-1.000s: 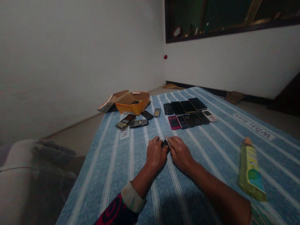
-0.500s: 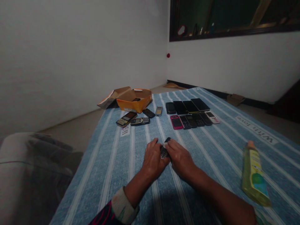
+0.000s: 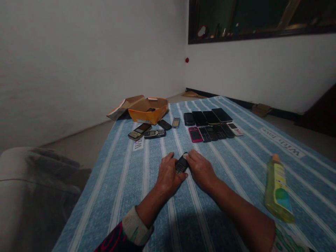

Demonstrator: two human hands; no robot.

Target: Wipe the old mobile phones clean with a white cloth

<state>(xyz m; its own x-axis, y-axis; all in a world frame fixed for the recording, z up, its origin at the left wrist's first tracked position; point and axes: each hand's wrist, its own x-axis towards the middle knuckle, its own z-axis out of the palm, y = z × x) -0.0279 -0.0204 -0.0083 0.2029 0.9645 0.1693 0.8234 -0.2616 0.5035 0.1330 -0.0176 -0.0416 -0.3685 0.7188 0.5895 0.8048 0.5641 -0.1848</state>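
My left hand [image 3: 169, 175] grips a black keypad phone [image 3: 181, 165] by its side and lower end, thumb along the near edge. The phone is tilted, its keys towards me. My right hand [image 3: 202, 170] is closed at the phone's upper end, fingertips against its face. Pinched there is a small whitish wad [image 3: 186, 155], mostly hidden by the fingers; its material is hard to make out. Both hands are low over the blue striped cloth [image 3: 131, 210].
Beyond my hands, several phones lie in two rows, a pink one [image 3: 195, 134] at the near left. Loose phones, including a silver one [image 3: 176, 122], lie by an open orange box [image 3: 147, 117]. A bottle of yellow-green liquid [image 3: 278, 190] lies at the right.
My right fingers have slid up and right off the phone's face, so more of it shows. The phone stays in my left hand. The view has shifted slightly.
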